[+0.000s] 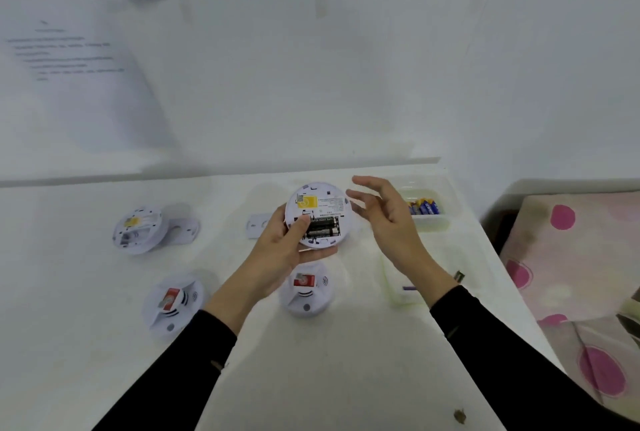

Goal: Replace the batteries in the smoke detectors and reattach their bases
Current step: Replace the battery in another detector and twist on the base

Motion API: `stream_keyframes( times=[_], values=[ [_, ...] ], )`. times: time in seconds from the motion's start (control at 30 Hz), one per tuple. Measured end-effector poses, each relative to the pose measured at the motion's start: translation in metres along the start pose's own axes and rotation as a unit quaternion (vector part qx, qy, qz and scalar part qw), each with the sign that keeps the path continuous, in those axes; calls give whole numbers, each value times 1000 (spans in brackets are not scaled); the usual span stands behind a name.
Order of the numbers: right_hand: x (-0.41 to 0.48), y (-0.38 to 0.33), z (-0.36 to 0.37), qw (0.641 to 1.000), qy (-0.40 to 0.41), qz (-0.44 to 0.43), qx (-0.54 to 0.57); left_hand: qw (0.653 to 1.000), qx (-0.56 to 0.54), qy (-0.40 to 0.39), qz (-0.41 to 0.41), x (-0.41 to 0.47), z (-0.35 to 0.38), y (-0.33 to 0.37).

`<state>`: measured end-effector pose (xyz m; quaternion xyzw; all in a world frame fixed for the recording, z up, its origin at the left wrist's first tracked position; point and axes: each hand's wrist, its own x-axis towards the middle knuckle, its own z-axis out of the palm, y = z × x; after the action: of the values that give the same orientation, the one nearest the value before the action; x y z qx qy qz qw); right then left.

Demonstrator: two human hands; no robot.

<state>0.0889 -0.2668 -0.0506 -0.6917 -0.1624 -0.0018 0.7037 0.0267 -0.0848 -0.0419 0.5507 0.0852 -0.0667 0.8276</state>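
Head view: a person's left hand [287, 250] grips a smoke detector [318, 214] back-up above the middle of the white bench [329, 361], thumb pressed at the edge of its open bay, where two dark batteries [322, 226] sit side by side. The right hand [384, 219] hovers just right of the detector, fingers spread and holding nothing.

Far right on the bench, a clear tub [427, 219] holds blue batteries [424, 207] — likely the fresh ones. A loose base [257, 225] lies just left of the held detector. At far left, a second opened detector [136, 229] leans against its own base [183, 231]; two more detectors [173, 306] [306, 292] sit face-up in the near row, apparently untouched.

The risks, judged from here: the detector rests on the left fingers alone and could slip once the right hand starts prying; a cell popped free could roll off the bench's right edge toward the spotted bedding [571, 274]; spent and fresh cells could get mixed up; and polarity marks are too blurred to read, so a reversed battery is possible.
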Motion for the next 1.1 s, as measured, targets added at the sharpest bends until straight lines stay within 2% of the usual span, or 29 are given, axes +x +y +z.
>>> stream_keyframes(
  times=[0.07, 0.13, 0.2, 0.3, 0.37, 0.43, 0.53, 0.6, 0.67, 0.7, 0.73, 0.8, 0.83, 0.9, 1.0, 1.1],
  values=[
    [10, 8, 25, 997, -33, 11, -68, 1000, -14, 23, 11, -9, -23, 12],
    [19, 17, 53, 977, -100, 29, -184, 998, -30, 45, 24, -19, -46, 25],
    [27, 25, 81, 934, -171, 40, -313, 997, -40, 60, 33, -28, -69, 38],
    [46, 38, 115, 849, -265, 50, -455, 994, -54, 81, 40, -40, -100, 58],
    [59, 47, 128, 794, -299, 42, -527, 993, -59, 89, 41, -46, -119, 69],
    [67, 53, 136, 767, -306, 39, -562, 993, -58, 91, 40, -51, -137, 79],
    [68, 58, 141, 776, -296, 53, -554, 993, -64, 93, 39, -55, -157, 90],
    [65, 61, 143, 771, -290, 35, -566, 993, -67, 94, 37, -55, -166, 95],
    [63, 60, 146, 782, -262, 26, -565, 991, -85, 96, 27, -54, -172, 97],
    [63, 58, 149, 801, -228, 26, -552, 990, -99, 97, 19, -53, -174, 98],
    [61, 54, 152, 836, -176, 26, -518, 989, -114, 94, 9, -53, -177, 99],
    [55, 36, 163, 920, -39, 28, -388, 987, -139, 79, -11, -52, -181, 100],
    [49, 23, 171, 949, 23, 22, -315, 986, -150, 76, -14, -52, -183, 100],
    [35, -6, 190, 972, 91, -3, -215, 983, -169, 77, -7, -49, -185, 97],
    [14, -38, 219, 981, 98, -58, -155, 982, -169, 89, -1, -43, -183, 92],
    [-2, -42, 244, 979, 61, -77, -178, 985, -149, 87, -12, -40, -180, 90]
  ],
)
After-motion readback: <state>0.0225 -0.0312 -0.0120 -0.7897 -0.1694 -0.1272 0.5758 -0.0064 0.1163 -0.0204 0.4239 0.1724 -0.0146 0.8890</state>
